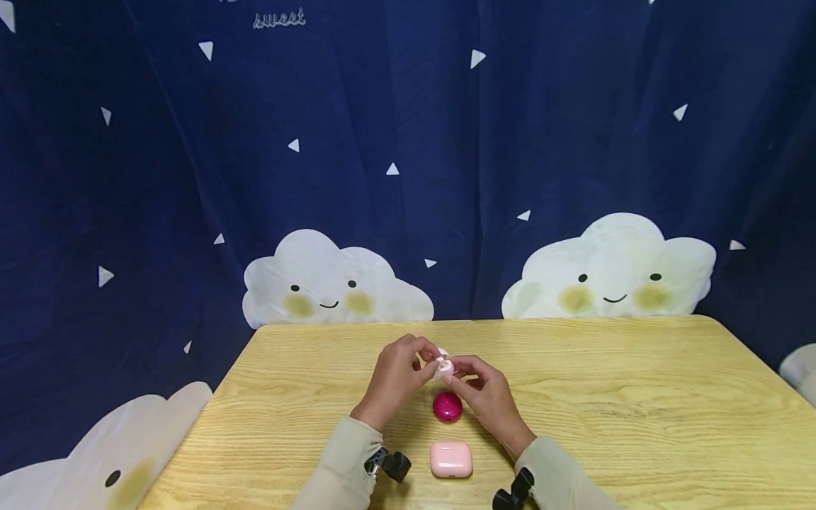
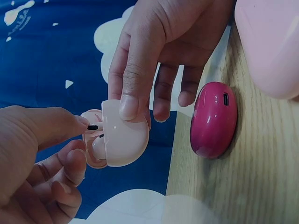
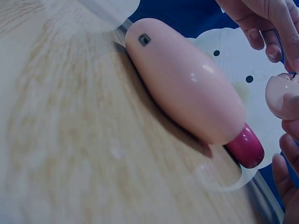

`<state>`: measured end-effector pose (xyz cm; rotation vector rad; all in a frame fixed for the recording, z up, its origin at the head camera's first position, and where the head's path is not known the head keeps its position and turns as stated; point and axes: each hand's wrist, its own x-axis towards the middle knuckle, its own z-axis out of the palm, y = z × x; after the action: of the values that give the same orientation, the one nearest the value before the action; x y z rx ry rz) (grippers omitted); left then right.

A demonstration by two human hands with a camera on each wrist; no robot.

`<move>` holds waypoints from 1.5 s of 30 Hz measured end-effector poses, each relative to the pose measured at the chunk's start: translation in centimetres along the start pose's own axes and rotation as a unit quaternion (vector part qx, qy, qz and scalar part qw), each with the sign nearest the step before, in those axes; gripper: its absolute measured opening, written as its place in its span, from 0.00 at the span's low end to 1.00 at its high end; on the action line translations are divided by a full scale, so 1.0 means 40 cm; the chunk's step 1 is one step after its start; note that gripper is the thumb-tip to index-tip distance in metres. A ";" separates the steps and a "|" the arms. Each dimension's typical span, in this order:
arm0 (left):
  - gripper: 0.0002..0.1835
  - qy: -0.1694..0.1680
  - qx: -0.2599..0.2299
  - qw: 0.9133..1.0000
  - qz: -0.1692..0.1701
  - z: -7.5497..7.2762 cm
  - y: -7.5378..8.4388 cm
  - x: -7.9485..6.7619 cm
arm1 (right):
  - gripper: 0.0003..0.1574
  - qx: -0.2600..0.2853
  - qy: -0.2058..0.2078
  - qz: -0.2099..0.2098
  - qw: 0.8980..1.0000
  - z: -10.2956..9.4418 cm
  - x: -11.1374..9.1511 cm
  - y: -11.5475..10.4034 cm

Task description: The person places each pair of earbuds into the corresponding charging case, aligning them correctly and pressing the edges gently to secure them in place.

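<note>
Above the far half of the table, my right hand (image 1: 487,400) grips a small light pink earbud case (image 2: 125,135) between thumb and fingers. Its lid (image 2: 93,161) is flipped up. My left hand (image 1: 398,375) pinches an earbud (image 2: 96,127) at the mouth of the case; a dark patch shows by the thumb tip. Another earbud (image 2: 98,147) sits partly inside the case. In the right wrist view the case is cut off at the right edge, with fingers over part of it.
A glossy magenta rounded case (image 1: 448,406) lies on the wooden table (image 1: 637,411) just below the hands. Nearer the front, between the forearms, lies a larger pink case (image 1: 451,459). Behind the table hangs a dark blue curtain (image 1: 408,106) with clouds.
</note>
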<state>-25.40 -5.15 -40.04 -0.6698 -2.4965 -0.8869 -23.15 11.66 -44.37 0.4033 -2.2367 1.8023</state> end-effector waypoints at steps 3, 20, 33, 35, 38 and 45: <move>0.06 0.000 0.000 1.000 0.001 0.000 0.000 0.000 | 0.15 0.001 -0.001 0.000 1.000 0.000 0.000 0.000; 0.03 0.004 -0.005 1.000 0.006 -0.005 0.002 0.000 | 0.15 0.001 0.004 -0.006 1.000 0.001 0.002 0.006; 0.07 0.019 -0.032 0.999 -0.019 0.002 -0.007 0.002 | 0.15 0.059 0.003 0.001 0.998 0.001 0.010 0.031; 0.07 0.021 -0.040 0.999 -0.024 0.004 -0.012 0.002 | 0.15 0.072 0.005 0.003 0.997 0.002 0.012 0.032; 0.09 0.018 -0.053 0.998 -0.038 0.009 -0.021 0.002 | 0.14 0.088 0.012 0.003 0.996 0.003 0.015 0.033; 0.12 -0.006 -0.094 0.992 -0.080 0.017 -0.031 -0.002 | 0.13 0.073 0.036 0.042 0.996 0.002 0.014 0.022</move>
<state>-26.18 -5.55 -41.16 -0.5395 -2.5253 -1.1923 -24.00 11.73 -44.97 0.2690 -2.1115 1.9978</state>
